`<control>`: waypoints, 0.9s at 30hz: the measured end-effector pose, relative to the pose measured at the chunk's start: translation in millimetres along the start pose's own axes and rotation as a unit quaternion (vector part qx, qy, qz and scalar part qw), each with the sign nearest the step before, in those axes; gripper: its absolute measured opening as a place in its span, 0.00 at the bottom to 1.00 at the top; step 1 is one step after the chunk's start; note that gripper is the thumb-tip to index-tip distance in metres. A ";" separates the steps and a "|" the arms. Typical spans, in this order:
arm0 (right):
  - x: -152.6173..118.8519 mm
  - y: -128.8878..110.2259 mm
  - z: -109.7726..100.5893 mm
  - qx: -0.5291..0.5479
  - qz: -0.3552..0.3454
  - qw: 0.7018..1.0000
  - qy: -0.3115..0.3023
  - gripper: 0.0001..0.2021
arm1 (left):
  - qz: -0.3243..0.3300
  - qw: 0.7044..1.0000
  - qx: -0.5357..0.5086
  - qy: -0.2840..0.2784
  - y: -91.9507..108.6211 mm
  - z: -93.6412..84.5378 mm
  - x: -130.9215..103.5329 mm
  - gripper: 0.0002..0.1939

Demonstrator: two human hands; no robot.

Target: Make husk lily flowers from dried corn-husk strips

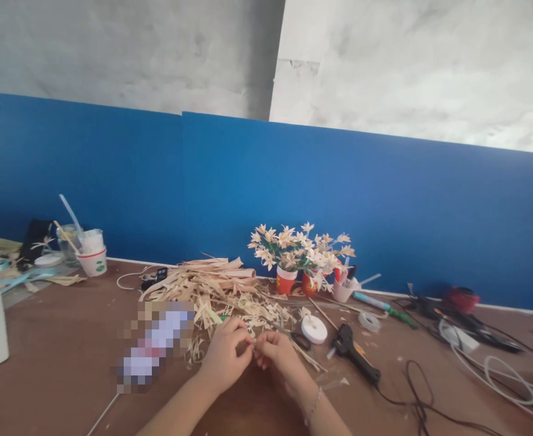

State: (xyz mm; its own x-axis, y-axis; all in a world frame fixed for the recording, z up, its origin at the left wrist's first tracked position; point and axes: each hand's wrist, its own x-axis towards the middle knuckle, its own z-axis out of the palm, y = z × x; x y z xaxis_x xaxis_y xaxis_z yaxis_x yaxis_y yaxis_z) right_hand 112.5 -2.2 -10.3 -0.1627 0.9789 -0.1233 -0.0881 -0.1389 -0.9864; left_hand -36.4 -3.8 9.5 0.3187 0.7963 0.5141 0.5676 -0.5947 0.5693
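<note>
My left hand [227,354] and my right hand [279,357] meet fingertip to fingertip low in the middle of the view. Both are closed in a pinch, and what sits between the fingers is too small to make out. Just beyond them spreads a heap of dry, pale husk strips [218,281], with curled scraps close to my fingers. By my right hand lie scissors with dark handles [301,342] and a white round disc [314,330]. A black glue gun [354,356] rests farther right.
Pale flowers [288,242] stand in red paper cups [286,282] near the blue partition [202,181]. A clear tape roll [369,321] and several cables [423,387] lie to the right. At left are a white cup [92,263] and a blurred-out item on the brown table [57,357].
</note>
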 end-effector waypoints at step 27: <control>-14.0 -3.8 2.2 -0.418 -0.288 0.858 0.080 0.05 | -0.067 0.996 -0.056 -0.020 -8.4 9.3 -1.2 0.07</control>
State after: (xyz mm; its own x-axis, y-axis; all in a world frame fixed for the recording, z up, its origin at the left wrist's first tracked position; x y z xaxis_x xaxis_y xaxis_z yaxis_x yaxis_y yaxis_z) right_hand 112.9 -15.7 -4.6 -0.1858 0.8668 0.4627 0.6379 0.4646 -0.6142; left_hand -34.5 1.2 -1.9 0.2760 0.8722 0.4038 0.5206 -0.4888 0.7001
